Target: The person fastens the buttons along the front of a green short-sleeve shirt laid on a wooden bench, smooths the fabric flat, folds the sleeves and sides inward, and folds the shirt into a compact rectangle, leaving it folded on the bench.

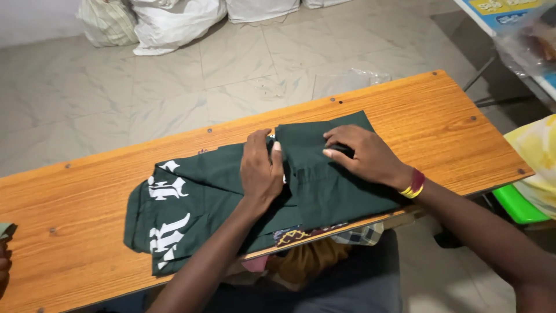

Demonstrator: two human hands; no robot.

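Garment: a dark green garment (231, 197) with white lettering lay across the wooden table (440, 110), its near edge hanging just over the table's front edge.
Fold so far: the right-hand part had been turned over onto the middle, making a neat flat panel — that much looked done.
Fold left: the left part, the one with the white lettering, lay spread out and a little rumpled; by my judgement it was not yet folded in, so the work stood roughly midway.
Left hand (262, 168): palm down, fingers together and nearly flat, pressing on the cloth at the edge of the folded panel; it gripped nothing that I could see.
Right hand (364, 153): flat on top of the folded panel, fingers stretched toward the left hand, pressing the cloth rather than clutching it; a red and yellow band (413, 184) sat on the wrist.
Below the table: patterned and mustard-coloured cloths (313, 246) lay in the lap — just under the garment's hanging edge.
Around: white sacks (174, 23) stood on the tiled floor beyond the table.
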